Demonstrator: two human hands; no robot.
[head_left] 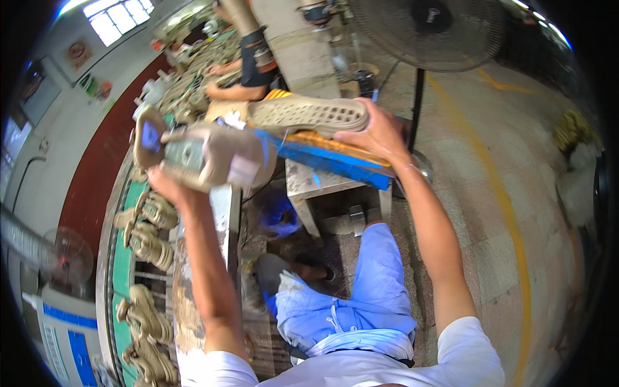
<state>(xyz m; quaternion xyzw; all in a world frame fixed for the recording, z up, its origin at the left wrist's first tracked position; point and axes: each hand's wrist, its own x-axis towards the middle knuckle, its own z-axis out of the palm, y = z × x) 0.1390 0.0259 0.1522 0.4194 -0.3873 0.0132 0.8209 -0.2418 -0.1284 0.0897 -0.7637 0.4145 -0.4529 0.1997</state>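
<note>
My left hand (pixel 169 185) is closed on a beige shoe upper (pixel 248 155), which is tilted on its side and slightly blurred. Its ankle opening points left, with a pale greenish patch showing inside. In my right hand (pixel 382 134) is the right end of a beige shoe sole (pixel 303 113), with rows of round holes along it. The sole lies level above a blue and orange tray (pixel 335 158), its left end close to the upper. A gap between the two cannot be made out.
Several beige shoes (pixel 148 313) sit on the green conveyor line (pixel 121 271) at my left. A small white table (pixel 306 187) bears the tray. Behind stands a large black fan (pixel 429 29). Another person's arm (pixel 235 92) reaches over the line ahead. Yellow floor lines (pixel 496 193) run along the right.
</note>
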